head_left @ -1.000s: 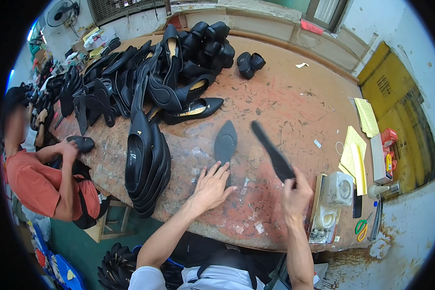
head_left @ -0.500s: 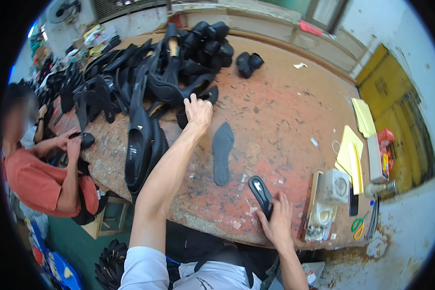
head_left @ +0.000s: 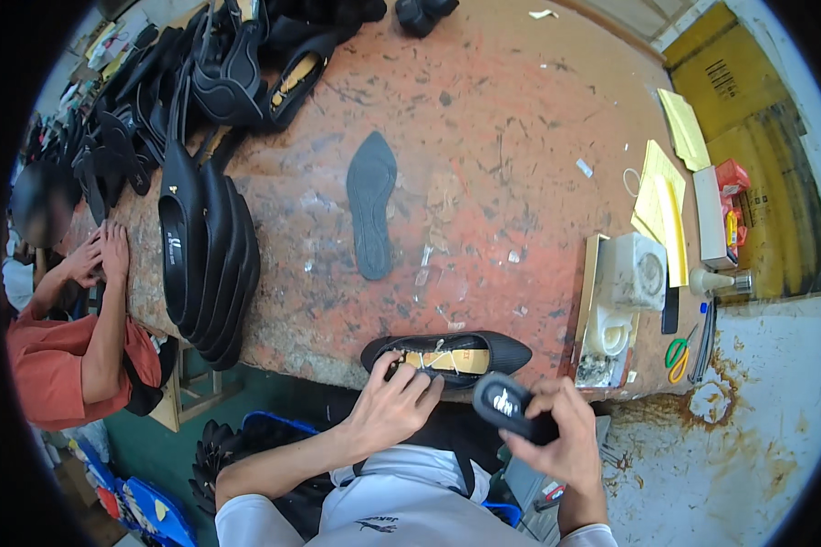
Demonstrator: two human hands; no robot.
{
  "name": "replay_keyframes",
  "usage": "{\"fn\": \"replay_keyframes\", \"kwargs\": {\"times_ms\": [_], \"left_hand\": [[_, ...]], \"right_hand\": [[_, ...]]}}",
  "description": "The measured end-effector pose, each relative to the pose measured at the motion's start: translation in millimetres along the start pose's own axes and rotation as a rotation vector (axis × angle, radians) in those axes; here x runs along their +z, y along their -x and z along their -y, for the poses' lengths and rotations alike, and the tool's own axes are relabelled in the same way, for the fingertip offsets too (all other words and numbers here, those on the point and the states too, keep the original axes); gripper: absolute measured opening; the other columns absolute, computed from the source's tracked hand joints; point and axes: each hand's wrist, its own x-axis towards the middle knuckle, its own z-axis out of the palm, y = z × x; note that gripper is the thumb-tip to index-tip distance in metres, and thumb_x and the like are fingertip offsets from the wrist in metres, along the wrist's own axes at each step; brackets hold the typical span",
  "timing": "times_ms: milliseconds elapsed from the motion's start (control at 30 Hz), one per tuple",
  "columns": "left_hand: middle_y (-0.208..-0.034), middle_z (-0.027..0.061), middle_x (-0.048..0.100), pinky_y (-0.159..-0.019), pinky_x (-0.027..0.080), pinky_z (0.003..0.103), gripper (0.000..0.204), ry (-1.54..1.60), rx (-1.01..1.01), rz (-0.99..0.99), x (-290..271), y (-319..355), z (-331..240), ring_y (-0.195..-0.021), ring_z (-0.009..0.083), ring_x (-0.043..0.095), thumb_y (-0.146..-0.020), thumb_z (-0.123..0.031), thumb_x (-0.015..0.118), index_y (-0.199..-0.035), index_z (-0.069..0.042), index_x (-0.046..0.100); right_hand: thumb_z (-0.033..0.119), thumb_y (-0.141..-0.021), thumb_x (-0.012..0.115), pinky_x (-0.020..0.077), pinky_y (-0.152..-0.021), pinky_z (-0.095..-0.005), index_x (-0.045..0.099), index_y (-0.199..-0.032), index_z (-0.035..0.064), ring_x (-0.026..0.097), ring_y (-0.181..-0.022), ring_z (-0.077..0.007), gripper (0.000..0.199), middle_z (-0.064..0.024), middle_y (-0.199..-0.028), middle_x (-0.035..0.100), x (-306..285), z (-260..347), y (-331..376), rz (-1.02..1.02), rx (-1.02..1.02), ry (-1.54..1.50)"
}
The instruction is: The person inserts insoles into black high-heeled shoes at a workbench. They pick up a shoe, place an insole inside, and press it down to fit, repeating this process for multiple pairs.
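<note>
At the worktop's (head_left: 520,137) near edge the left hand (head_left: 394,406) pinches the heel of a black pump (head_left: 449,354) lying lengthwise left-right, while the right hand (head_left: 561,438), just right, pinches a dark insole (head_left: 506,404).

Bright even daylight, soft faint shadows, sharp centre, strong fisheye bending at the black rim, one blurred face at left

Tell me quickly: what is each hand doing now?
Left hand: fingers on the heel end of the black shoe.
Right hand: closed around a black insole.
</note>
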Motion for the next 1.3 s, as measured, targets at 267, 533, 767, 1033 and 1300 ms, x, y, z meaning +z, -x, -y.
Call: {"fn": "replay_keyframes", "kwargs": {"times_ms": [267,533,767,1033,1300], "left_hand": [[-0.147,0.0294,0.058,-0.114,0.046,0.057,0.068,0.317,-0.753,-0.217,-11,14,-21,-0.131,0.0481,0.058,-0.093,-0.021,0.08,-0.148,0.007,0.053],[-0.159,0.0389,0.047,-0.117,0.047,0.056,0.071,0.227,-0.717,-0.098,-9,20,-28,-0.141,0.0544,0.055,-0.099,-0.014,0.075,-0.156,0.014,0.043],[-0.157,0.0403,0.047,-0.111,0.052,0.056,0.06,0.185,-0.698,0.045,-22,10,-24,-0.135,0.0552,0.057,-0.096,-0.017,0.076,-0.145,0.013,0.054],[-0.156,0.0396,0.047,-0.109,0.054,0.055,0.053,0.192,-0.723,0.125,-28,-1,-18,-0.134,0.0527,0.055,-0.091,-0.016,0.074,-0.131,0.018,0.065],[-0.159,0.0401,0.04,-0.114,0.049,0.057,0.052,0.169,-0.715,0.191,-20,-10,-14,-0.139,0.0545,0.048,-0.089,-0.015,0.07,-0.125,0.023,0.067]], "right_hand": [[0.013,-0.076,0.092,0.0481,-0.098,-0.0413,0.08,-0.103,0.0072,0.068,-0.109,-0.0239,0.03,-0.0044,-0.125,0.076,58,-24,-49,0.134,-0.191,0.104],[0.014,-0.081,0.088,0.0485,-0.097,-0.04,0.083,-0.102,0.0054,0.066,-0.108,-0.0224,0.023,-0.003,-0.125,0.076,101,-21,-68,0.186,-0.262,0.066],[0.012,-0.076,0.091,0.0493,-0.096,-0.0404,0.083,-0.1,0.0056,0.067,-0.105,-0.0243,0.025,-0.0046,-0.123,0.077,114,-18,-72,0.165,-0.271,0.085],[0.011,-0.076,0.089,0.0485,-0.097,-0.0411,0.083,-0.1,0.005,0.067,-0.106,-0.025,0.025,-0.0049,-0.123,0.075,112,-20,-75,0.182,-0.295,0.068],[0.012,-0.077,0.088,0.0482,-0.099,-0.0426,0.082,-0.102,0.0059,0.067,-0.105,-0.0251,0.026,-0.0055,-0.122,0.076,124,-22,-74,0.175,-0.292,0.103]]}}
